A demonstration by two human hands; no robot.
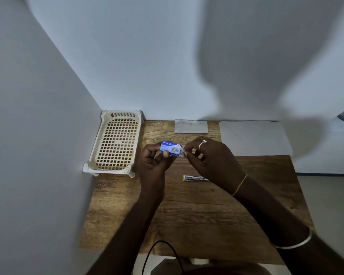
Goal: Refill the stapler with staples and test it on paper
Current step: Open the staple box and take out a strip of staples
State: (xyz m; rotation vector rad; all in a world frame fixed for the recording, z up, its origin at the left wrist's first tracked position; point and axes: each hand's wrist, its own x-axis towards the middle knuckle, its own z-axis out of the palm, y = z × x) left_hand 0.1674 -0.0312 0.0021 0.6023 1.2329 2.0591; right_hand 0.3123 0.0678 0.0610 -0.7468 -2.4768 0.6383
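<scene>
Two hands meet above the middle of the wooden tabletop (187, 215). The left hand (154, 158) grips a small blue staple box (169, 147), thumb on its front face, fingers curled behind. The right hand (213, 157), which wears a pale ring, pinches a grey piece (182, 150) sticking out of the box's right end. It may be the inner drawer or a strip of staples; the view is too blurred to tell. The stapler (194, 178) lies flat on the tabletop just below the right hand, its right end hidden by the wrist. A cream plastic basket (115, 143) stands at the left wall. A small paper (191, 126) and a larger sheet (252, 137) lie along the back edge.
</scene>
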